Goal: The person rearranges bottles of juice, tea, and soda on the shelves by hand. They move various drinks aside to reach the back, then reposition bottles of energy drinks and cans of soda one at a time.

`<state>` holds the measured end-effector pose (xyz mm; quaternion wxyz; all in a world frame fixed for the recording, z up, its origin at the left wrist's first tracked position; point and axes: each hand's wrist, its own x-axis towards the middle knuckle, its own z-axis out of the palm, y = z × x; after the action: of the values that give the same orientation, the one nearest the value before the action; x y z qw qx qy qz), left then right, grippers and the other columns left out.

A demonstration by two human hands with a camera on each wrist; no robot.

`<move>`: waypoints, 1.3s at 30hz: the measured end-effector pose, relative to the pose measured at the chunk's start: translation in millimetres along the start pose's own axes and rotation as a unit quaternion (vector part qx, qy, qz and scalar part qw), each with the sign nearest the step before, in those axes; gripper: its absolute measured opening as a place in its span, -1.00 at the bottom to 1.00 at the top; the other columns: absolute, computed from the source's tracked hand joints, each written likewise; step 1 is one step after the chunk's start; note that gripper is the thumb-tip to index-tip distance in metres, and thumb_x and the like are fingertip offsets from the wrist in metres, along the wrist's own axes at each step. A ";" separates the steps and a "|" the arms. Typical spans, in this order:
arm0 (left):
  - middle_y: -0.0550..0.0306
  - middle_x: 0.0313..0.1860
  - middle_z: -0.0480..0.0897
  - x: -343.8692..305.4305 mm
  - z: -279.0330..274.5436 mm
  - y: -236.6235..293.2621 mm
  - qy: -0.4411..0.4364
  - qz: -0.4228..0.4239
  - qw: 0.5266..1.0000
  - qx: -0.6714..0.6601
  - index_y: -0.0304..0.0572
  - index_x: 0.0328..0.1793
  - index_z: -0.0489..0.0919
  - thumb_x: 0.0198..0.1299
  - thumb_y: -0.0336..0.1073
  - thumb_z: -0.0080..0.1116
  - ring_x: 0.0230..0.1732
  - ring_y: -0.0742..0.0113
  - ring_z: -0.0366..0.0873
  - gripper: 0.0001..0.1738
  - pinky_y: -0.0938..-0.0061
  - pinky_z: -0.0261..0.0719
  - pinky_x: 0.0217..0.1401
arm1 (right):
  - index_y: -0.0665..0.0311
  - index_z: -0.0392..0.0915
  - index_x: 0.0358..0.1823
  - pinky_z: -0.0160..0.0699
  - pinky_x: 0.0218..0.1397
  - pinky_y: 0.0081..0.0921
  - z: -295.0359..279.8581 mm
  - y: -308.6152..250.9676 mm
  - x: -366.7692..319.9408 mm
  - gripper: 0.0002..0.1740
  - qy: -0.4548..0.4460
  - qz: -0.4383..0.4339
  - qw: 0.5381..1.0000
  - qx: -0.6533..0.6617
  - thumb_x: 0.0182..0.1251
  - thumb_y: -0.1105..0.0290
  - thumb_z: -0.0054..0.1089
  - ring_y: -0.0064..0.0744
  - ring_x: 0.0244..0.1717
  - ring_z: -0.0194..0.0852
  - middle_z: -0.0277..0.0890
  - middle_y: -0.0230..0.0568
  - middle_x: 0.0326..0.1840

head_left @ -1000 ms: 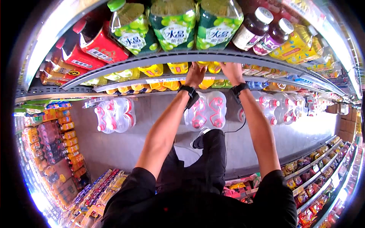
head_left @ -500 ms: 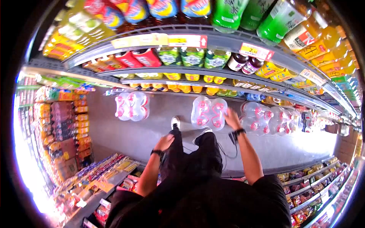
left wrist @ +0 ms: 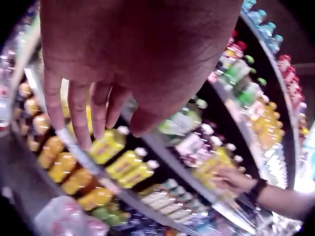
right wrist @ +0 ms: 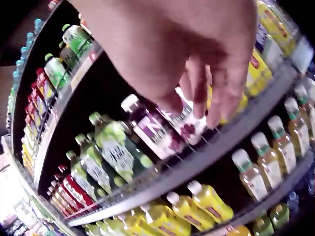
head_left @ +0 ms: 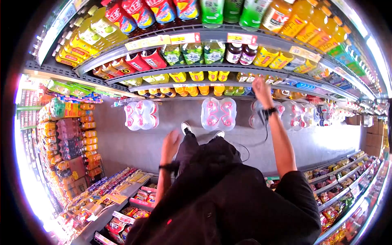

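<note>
Neither hand grips anything. The right hand (head_left: 261,90) is raised to the drinks shelving with its fingers (right wrist: 216,105) loosely bent and nothing between them. In the right wrist view the fingertips hang in front of the purple-labelled bottles (right wrist: 165,129); whether they touch the labels cannot be told. These dark bottles have white caps and a picture of grapes on the label, and they stand at the front edge of a middle shelf (right wrist: 221,145). On one side of them are bottles with green grapes on the label (right wrist: 115,153), on the other yellow-labelled bottles (head_left: 265,57). The green-grape labels carry dark characters, too blurred to read. The left hand (head_left: 170,142) is low and well apart from the shelves, above the person's dark trousers. Its fingers (left wrist: 81,115) are straight and relaxed and hold nothing, and it is blurred in the head view. Each wrist wears a black band (head_left: 269,111). Yellow and red price tags (head_left: 241,38) run along the front edge of the shelf above; one begins with a "2", and the rest of the print is too small to read. Red-labelled bottles (head_left: 149,59) fill the left end of the middle shelf. Rows of yellow drinks with white caps (right wrist: 209,202) line the front edges of the shelves below. On the floor against the foot of the shelving stand shrink-wrapped packs of water with pink caps (head_left: 219,113), just beyond the person's shoes (head_left: 186,127).
</note>
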<state>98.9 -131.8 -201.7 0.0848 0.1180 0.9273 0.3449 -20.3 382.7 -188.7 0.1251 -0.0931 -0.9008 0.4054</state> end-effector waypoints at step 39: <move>-0.10 0.07 0.75 414.4 89.6 266.1 0.081 0.065 0.973 -0.206 -0.11 0.10 0.69 0.39 -0.01 0.01 0.14 -0.03 0.68 -0.58 0.12 0.59 0.14 | 0.35 0.69 -0.02 0.61 0.11 0.01 -12.1 -0.2 196.8 -0.72 0.025 -0.228 0.946 -0.231 0.25 0.49 0.26 0.24 0.04 0.65 0.68 0.22 -0.02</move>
<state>-233.9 234.0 -124.5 0.0098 0.1298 0.8307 0.5412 -204.0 444.1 -151.3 0.2121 0.0782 -0.9633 0.1447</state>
